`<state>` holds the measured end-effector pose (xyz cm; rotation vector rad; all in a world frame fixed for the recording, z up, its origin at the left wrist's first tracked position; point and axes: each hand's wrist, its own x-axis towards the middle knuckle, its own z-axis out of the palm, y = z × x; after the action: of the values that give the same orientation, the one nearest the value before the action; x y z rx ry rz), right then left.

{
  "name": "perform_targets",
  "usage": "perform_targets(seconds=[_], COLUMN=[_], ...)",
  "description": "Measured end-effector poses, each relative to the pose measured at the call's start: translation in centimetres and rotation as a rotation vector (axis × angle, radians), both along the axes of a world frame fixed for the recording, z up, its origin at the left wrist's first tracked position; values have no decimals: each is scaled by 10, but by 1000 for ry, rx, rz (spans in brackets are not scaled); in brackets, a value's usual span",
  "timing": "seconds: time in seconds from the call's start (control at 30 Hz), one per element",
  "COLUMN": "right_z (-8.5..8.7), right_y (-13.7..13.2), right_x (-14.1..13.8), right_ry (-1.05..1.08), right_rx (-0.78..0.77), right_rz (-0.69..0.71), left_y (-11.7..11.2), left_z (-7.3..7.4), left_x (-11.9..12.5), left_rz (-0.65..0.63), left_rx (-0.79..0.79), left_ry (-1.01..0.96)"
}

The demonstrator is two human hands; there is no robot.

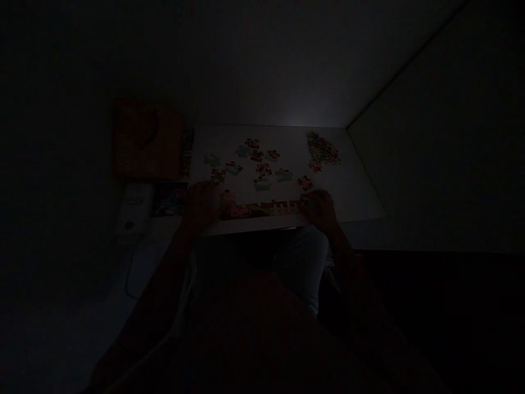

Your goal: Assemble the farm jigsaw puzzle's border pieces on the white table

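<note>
The picture is very dark. A white board lies in front of me with loose jigsaw pieces scattered over its middle. A joined strip of pieces runs along its near edge. My left hand rests at the left end of that strip, fingers curled down on the pieces. My right hand lies at the strip's right end, fingers bent onto it. Whether either hand pinches a piece is hidden by the dark.
A heap of unsorted pieces sits at the board's far right. An orange box stands to the left, with a white device in front of it. Walls close in behind and to the right.
</note>
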<state>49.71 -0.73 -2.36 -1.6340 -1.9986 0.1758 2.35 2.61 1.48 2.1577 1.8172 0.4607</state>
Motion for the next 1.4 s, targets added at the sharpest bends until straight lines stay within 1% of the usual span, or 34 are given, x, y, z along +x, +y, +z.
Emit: perform_targets(seconds=[0.07,0.17,0.23,0.37,0.47,0.57,0.67,0.87,1.0,1.13,1.27,1.4], right_z=[-2,-8,-11,-15,-14,-11,-9,-8,-3,4,8,10], right_y=[0,3,8,26,40,47,48,46,40,34,29,27], right_x=[-1,-2,-1,7,10,6,2,2,-2,-8,-12,-11], right_ry=[27,99,105,89,59,-48,-123,-93,-136,-127,-116,-177], right_rx=[13,44,20,-53,-40,-51,-66,-50,-43,-33,-31,-67], right_rz=[-17,-84,-125,-150,-186,-205,-186,-183,-171,-147,-60,46], left_y=[0,0,1,4,3,-1,-2,2,1,0,-1,-1], left_z=[1,3,2,-1,-2,-3,-6,-14,-12,-11,-9,-6], left_x=[1,3,4,4,4,3,3,2,4,7,8,7], left_rz=[20,34,43,78,44,-3,-37,-70,-118,-85,-42,-62], left_rx=[3,14,26,47,88,142,149,111,114,125,102,90], left_ry=[-10,-36,-57,-77,-93,-120,-97,87,173,187,199,181])
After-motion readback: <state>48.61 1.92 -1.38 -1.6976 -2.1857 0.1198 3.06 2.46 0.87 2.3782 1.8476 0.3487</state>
